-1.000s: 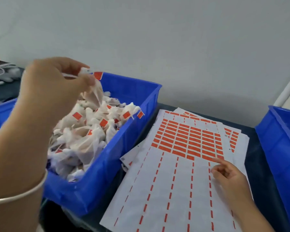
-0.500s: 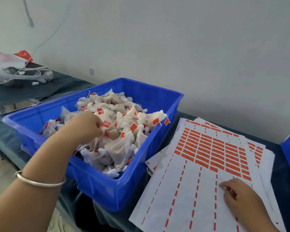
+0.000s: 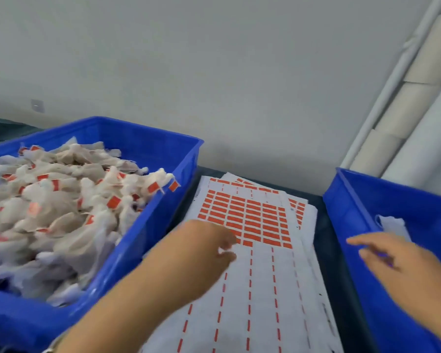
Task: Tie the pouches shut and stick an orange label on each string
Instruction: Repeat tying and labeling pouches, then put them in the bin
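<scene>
The left hand (image 3: 204, 250) hovers over the white sheet of orange rectangular labels (image 3: 250, 220), fingers curled but gripping nothing; the right hand (image 3: 397, 261), fingers loosely spread, reaches over the blue plastic bin at right (image 3: 354, 215). Tied white pouches (image 3: 61, 207) fill the blue plastic bin at left (image 3: 148, 205) — all on a dark tabletop (image 3: 321, 240) against a plain grey wall (image 3: 214, 72).

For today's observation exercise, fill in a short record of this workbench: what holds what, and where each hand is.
left bin: heaped with tied pouches bearing orange labels
label sheets: stacked between the bins, top sheet partly peeled
right bin: something white inside, blurred
left hand: over the sheet, holding nothing visible
right hand: fingers spread, over the right bin
</scene>
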Tool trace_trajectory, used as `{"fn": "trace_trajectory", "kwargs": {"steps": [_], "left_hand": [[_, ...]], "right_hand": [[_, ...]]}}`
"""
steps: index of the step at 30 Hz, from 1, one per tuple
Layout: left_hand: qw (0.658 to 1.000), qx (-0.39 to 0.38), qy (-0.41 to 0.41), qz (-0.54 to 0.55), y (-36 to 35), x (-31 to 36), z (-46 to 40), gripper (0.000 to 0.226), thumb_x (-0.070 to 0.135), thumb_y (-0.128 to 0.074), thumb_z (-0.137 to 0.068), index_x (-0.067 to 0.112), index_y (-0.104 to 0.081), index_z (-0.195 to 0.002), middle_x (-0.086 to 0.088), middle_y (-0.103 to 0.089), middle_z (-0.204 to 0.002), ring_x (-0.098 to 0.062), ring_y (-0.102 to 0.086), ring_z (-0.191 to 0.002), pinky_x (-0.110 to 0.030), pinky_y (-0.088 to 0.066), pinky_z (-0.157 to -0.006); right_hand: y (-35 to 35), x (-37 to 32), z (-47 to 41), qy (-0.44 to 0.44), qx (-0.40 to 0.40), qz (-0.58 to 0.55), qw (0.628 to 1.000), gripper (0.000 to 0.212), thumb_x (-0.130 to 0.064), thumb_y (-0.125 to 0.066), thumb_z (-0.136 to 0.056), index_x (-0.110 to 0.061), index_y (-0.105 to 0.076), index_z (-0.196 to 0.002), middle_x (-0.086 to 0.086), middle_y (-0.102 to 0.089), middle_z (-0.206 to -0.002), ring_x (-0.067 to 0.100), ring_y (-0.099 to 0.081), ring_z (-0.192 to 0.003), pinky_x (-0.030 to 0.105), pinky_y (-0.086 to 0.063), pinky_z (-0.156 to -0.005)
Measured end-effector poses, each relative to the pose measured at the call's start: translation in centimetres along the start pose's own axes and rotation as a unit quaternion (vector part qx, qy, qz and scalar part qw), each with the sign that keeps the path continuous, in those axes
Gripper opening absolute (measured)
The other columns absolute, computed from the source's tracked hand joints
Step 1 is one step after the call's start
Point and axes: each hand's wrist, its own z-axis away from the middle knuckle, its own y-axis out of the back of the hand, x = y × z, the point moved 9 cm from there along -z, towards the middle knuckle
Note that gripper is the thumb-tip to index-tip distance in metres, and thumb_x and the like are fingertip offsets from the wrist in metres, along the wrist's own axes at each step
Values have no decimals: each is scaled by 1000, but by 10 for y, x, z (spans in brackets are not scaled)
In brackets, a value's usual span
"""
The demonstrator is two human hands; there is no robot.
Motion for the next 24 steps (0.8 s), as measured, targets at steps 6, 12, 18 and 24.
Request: {"fn": "trace_trajectory", "kwargs": {"steps": [6, 12, 18, 24], "left_hand": [[996, -92, 9, 6, -128, 9, -58, 45, 44, -56, -89, 38, -47, -132, 14, -48, -138, -12, -52, -120, -29, -42, -99], [990, -17, -82, -118, -180, 8, -85, 60, 60, -27, -92, 34, -21, -145, 12, -12, -156, -13, -7, -144, -39, -3, -115], [989, 20, -85, -116, -185, 3, -93, 63, 65, -25, -88, 37, -22, -144, 16, -15, -155, -10, -10, -144, -36, -2, -114], [991, 30, -79, -102, -182, 2, -91, 62, 65, -27, -88, 39, -23, -144, 18, -15, -154, -7, -9, -143, -33, 1, -112]], "right_hand": [[24, 144, -12, -233, -176, 196, 936, 34, -13, -51, -94, -22, -58, -126, 5, -56, -133, 21, -55, -108, 26, -42, -76], [-2, 182, 5, -249, -296, 240, 891, 55, -24, -54, -93, -29, -36, -145, 1, -52, -135, 18, -55, -108, 27, -48, -88], [15, 195, -22, -241, -159, 233, 929, 23, -10, -64, -87, -17, -73, -107, 0, -69, -111, 17, -62, -99, 25, -49, -82], [32, 190, -39, -228, -61, 215, 948, 15, -14, -64, -88, -17, -79, -86, -1, -74, -96, 12, -61, -81, 29, -50, -68]]}}
